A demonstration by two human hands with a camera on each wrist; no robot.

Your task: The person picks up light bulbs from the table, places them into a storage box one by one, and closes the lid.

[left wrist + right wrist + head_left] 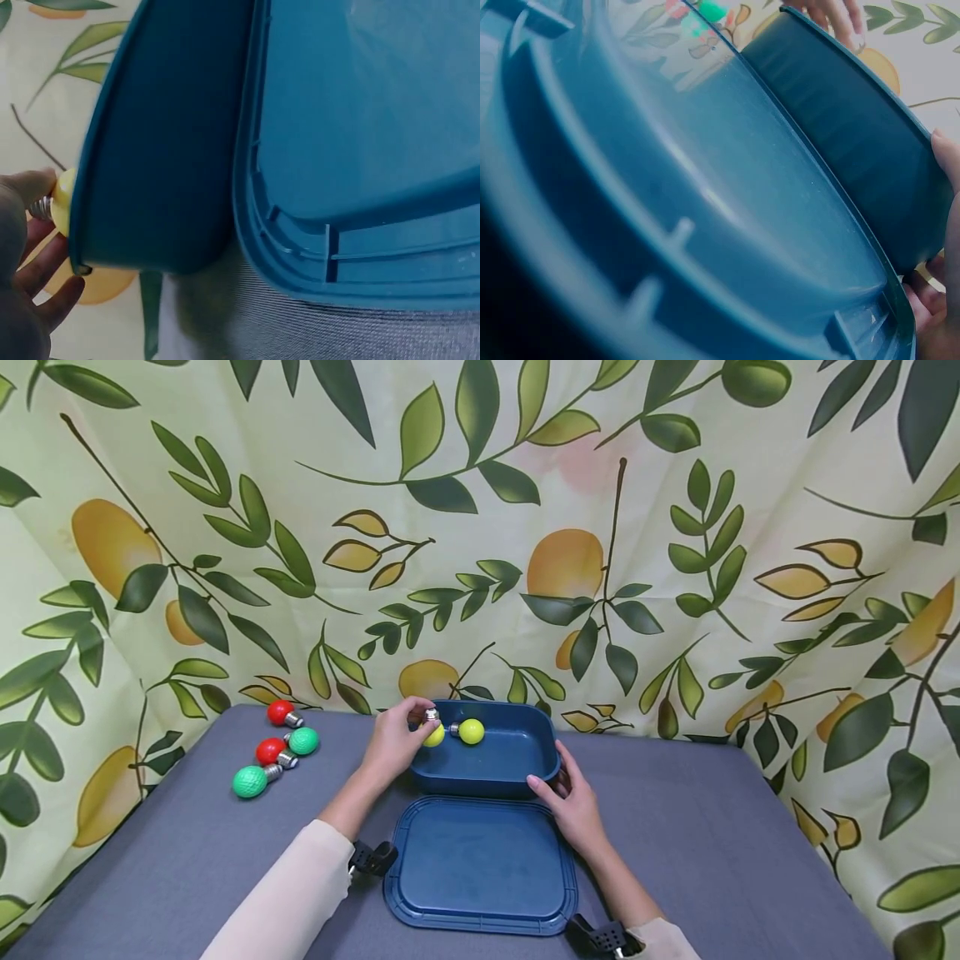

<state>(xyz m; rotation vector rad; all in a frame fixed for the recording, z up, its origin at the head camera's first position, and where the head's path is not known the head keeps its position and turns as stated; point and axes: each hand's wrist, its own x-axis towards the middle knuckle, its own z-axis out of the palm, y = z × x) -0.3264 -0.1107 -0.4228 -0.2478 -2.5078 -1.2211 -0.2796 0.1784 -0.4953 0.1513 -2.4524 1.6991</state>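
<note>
Container [517, 787] could tip if your right hand [573, 802], thumb and fingers gripping its right end, pulls unevenly. Your left hand [396, 733] pinches one yellow bulb [434, 737] at the left end; dropped early, it might strike the second bulb [472, 732] inside.

6 bulbs [471, 731], 1 box [480, 787], 1 lid [483, 864]

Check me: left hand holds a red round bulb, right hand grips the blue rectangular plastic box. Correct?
The colour is wrong: the left hand holds a yellow round bulb, as the left wrist view shows. The right hand does grip the blue rectangular plastic box.
</note>
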